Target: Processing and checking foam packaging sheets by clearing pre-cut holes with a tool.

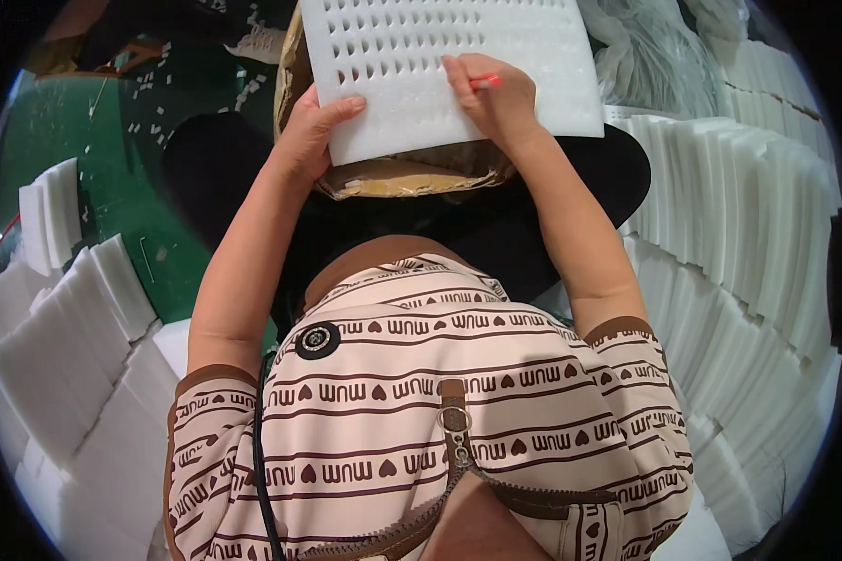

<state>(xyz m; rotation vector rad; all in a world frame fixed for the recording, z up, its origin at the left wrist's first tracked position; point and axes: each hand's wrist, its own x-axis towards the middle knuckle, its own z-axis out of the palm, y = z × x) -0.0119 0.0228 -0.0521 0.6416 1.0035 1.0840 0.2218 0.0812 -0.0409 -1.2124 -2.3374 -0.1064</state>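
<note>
A white foam sheet [398, 126] with rows of small slot-like holes lies over the mouth of a cardboard box [412, 179] in front of me. Its near strip and right side show no open holes. My left hand [316, 131] grips the sheet's left edge, thumb on top and fingers hidden underneath. My right hand [498, 98] is closed around a thin red stick-like tool [486, 81], whose kind I cannot make out. The fingertips of that hand touch the sheet at the right end of the nearest row of holes; the tool's working end is hidden.
Stacks of white foam sheets [739, 215] stand to my right, and more foam stacks [65, 346] are at my left. Clear plastic wrapping [660, 56] lies at the far right. Small white foam bits [246, 93] are scattered on the green floor [112, 201].
</note>
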